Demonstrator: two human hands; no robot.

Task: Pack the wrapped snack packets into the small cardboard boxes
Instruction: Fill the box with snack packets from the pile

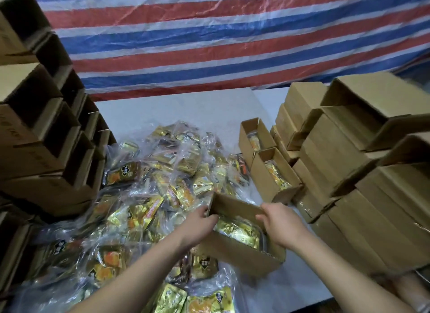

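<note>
I'm holding the open cardboard box [242, 245] at its far flap, left hand [197, 222] pinching one end, right hand [277, 224] curled over the other. It's sitting right at the edge of the snack pile [149, 189] with gold packets [237, 231] already inside. I'm guessing the packets are light, crinkly and slippery, so grabbing them flat across the middle probably beats the sealed edges. The box feels thin and bendy, I'd say.

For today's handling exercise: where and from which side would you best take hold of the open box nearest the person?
Probably grip the open box by its two short end walls, from above and either side. Its top is open, and the left hand and right hand already hold those ends.
</note>
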